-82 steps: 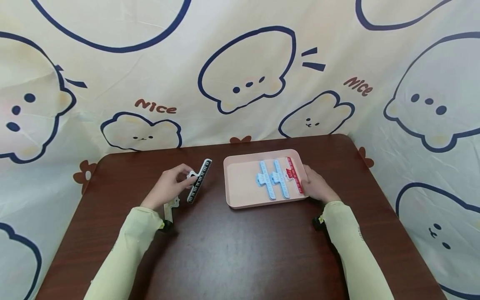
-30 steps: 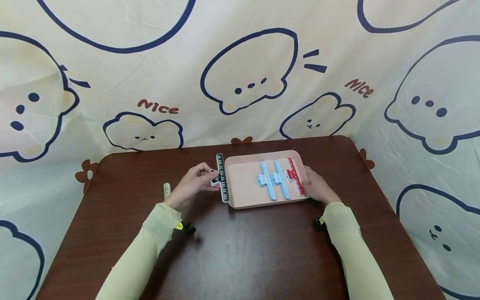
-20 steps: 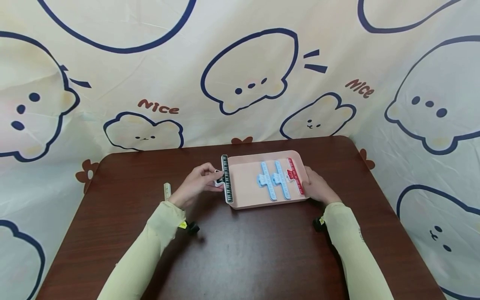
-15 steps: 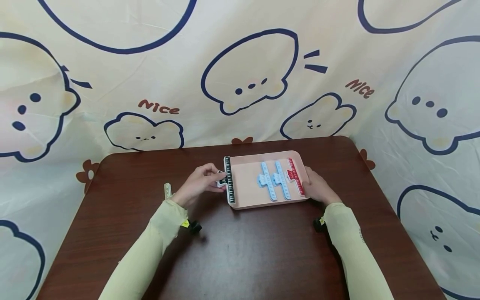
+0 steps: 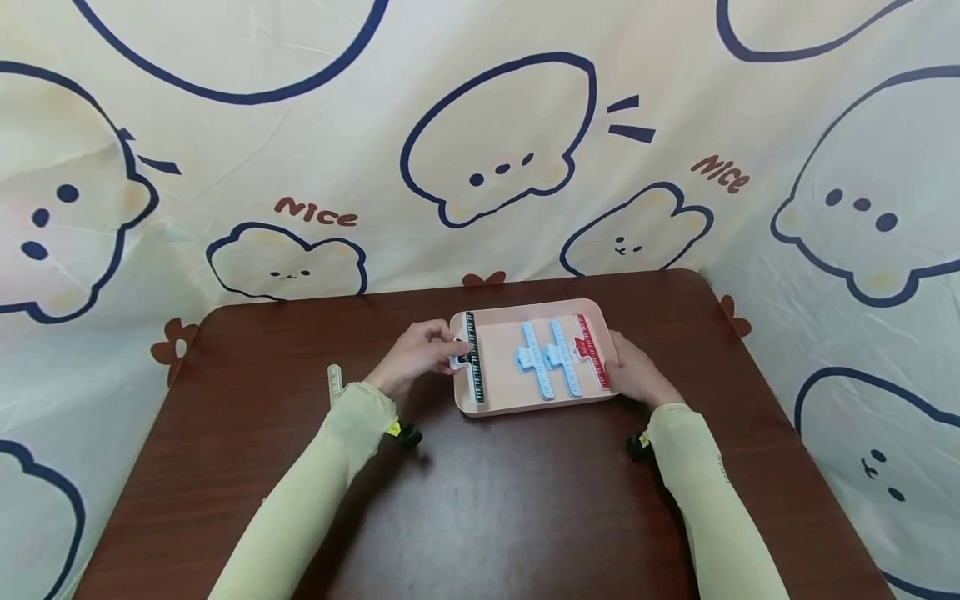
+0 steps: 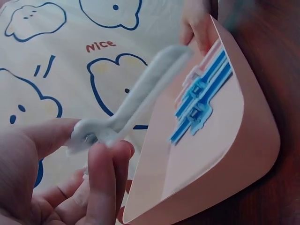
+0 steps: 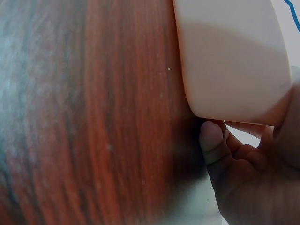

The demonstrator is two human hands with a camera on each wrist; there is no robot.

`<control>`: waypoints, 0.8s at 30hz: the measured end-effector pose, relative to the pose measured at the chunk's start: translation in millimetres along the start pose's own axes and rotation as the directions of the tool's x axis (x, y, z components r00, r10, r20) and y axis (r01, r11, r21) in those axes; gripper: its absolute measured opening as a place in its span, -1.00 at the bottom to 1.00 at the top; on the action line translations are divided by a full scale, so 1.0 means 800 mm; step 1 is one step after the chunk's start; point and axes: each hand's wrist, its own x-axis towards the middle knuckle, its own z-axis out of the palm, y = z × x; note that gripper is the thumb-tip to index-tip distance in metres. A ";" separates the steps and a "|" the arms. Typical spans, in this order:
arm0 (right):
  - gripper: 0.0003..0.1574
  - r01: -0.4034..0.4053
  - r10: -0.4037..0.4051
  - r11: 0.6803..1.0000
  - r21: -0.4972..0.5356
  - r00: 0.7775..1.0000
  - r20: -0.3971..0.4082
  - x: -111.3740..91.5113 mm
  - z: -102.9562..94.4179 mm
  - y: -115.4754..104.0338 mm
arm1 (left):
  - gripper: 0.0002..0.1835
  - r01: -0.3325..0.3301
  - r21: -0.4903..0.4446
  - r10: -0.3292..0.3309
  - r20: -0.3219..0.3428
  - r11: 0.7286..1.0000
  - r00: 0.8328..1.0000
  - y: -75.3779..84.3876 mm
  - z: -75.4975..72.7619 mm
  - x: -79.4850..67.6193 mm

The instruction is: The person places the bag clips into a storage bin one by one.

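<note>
My left hand (image 5: 416,357) pinches the handle of a long black clip with a white piano-key pattern (image 5: 476,362), a sheet-music clip by its look. It is held over the left end of a pink tray (image 5: 498,387). The left wrist view shows the clip's pale edge (image 6: 145,89), tilted above the tray floor, with thumb and fingertips at its spring. Inside the tray two light blue clips (image 5: 536,360) and a red clip (image 5: 592,352) lie side by side toward the right. At the tray's right end my right hand (image 5: 639,367) grips the rim, fingers reaching inside.
A pale yellow-green clip (image 5: 334,382) lies on the dark brown wooden table (image 5: 480,500), partly behind the left forearm. A cloth with cartoon drawings (image 5: 495,142) hangs around the table's far and side edges.
My left hand has carried the black clip rightward from above the table, past the tray's left rim, to over its left end. The right hand stays on the tray.
</note>
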 end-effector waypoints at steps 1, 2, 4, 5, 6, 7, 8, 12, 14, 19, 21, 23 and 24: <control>-0.16 -0.001 0.001 1.000 0.001 1.000 -0.001 0.000 0.000 0.000 | -0.75 0.006 -0.001 -0.006 0.002 1.000 1.000 0.002 0.002 0.002; -0.16 0.002 -0.002 1.000 0.000 1.000 0.001 0.000 0.000 0.000 | -0.75 0.013 -0.001 -0.013 0.004 1.000 1.000 0.004 0.003 0.005; -0.17 0.005 -0.005 1.000 -0.001 1.000 0.001 0.001 0.001 -0.001 | -0.75 0.029 0.014 -0.029 0.009 0.999 1.000 0.005 0.006 0.010; -0.17 0.004 -0.004 1.000 0.000 1.000 0.001 0.001 0.001 -0.001 | -0.74 0.038 0.026 -0.038 0.008 0.999 0.999 0.006 0.007 0.012; -0.17 0.003 -0.003 1.000 0.002 1.000 0.000 0.001 0.001 -0.001 | -0.74 0.044 0.038 -0.045 0.007 0.998 0.999 0.007 0.008 0.014; -0.17 0.006 -0.006 1.000 0.000 1.000 0.001 0.001 0.001 -0.001 | -0.74 0.050 0.049 -0.050 0.008 0.998 0.999 0.007 0.010 0.017; -0.17 0.010 -0.010 1.000 -0.001 1.000 0.002 0.001 0.001 -0.001 | -0.74 0.053 0.062 -0.054 0.009 0.997 0.998 0.008 0.011 0.019; -0.17 0.011 -0.011 1.000 0.005 1.000 0.000 0.000 0.000 -0.003 | -0.75 0.052 0.100 -0.055 0.023 0.994 0.998 0.009 0.017 0.027; -0.16 0.014 -0.014 1.000 0.006 1.000 -0.001 -0.001 0.000 -0.003 | -0.78 0.044 0.116 -0.049 0.039 0.992 0.998 0.010 0.020 0.029; -0.16 0.015 -0.015 1.000 0.004 1.000 -0.004 0.000 0.001 -0.003 | -0.82 0.040 0.145 -0.051 0.075 0.989 0.996 0.013 0.028 0.033; -0.16 0.009 -0.009 1.000 0.008 1.000 -0.003 0.000 0.001 -0.003 | -0.82 0.050 0.154 -0.063 0.082 0.987 0.995 0.015 0.030 0.035; -0.15 0.007 -0.007 1.000 0.006 1.000 0.001 0.000 0.001 -0.002 | -0.80 0.053 0.166 -0.069 0.092 0.985 0.993 0.016 0.033 0.037; -0.15 0.007 -0.007 1.000 0.005 1.000 0.000 0.001 0.001 -0.002 | -0.81 0.053 0.171 -0.070 0.097 0.984 0.993 0.017 0.034 0.039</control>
